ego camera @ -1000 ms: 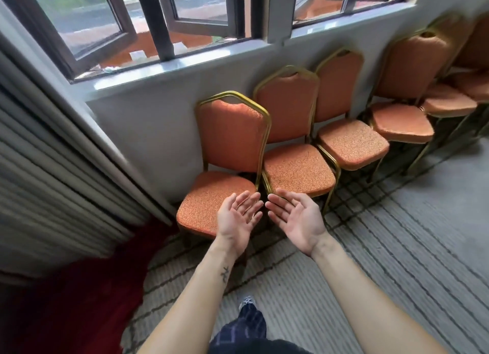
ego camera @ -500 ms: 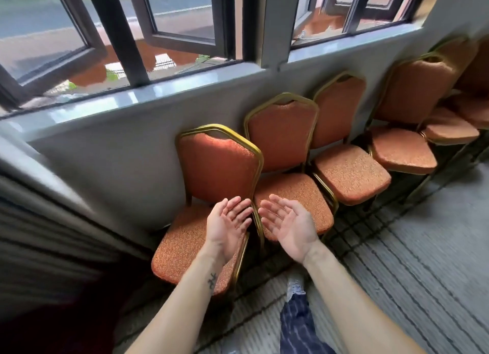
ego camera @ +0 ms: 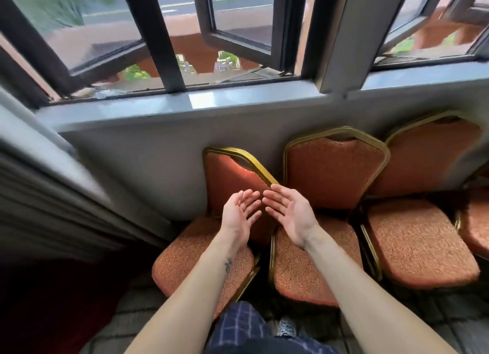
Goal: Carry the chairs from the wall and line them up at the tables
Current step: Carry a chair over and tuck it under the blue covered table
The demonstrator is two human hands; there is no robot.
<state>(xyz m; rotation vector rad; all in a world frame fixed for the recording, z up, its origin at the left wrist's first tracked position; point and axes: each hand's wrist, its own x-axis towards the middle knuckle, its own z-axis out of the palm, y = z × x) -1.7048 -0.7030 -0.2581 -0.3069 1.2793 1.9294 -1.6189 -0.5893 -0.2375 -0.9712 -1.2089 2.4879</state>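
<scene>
Chairs are standing upright in a row running left to right under the sill (ego camera: 238, 102), backs against the grey wall (ego camera: 132, 168). Of these, the left chair (ego camera: 232, 179) is sitting skewed, its seat angling near-left, while the middle chair (ego camera: 336, 173) and right chair (ego camera: 418, 247) are facing squarely near, all three seats crowding side by side. The left hand (ego camera: 238, 216) and right hand (ego camera: 291, 216) are hovering palm-up just beside each other over the gap between the left and middle chairs, fingers relaxed and spread wide, holding nothing. The right hand's fingertips are overlapping the left chair's frame; whether they are touching it is not showing. Seats and backs are wearing speckled orange fabric, and the frames are gleaming as rounded gold metal tubing.
</scene>
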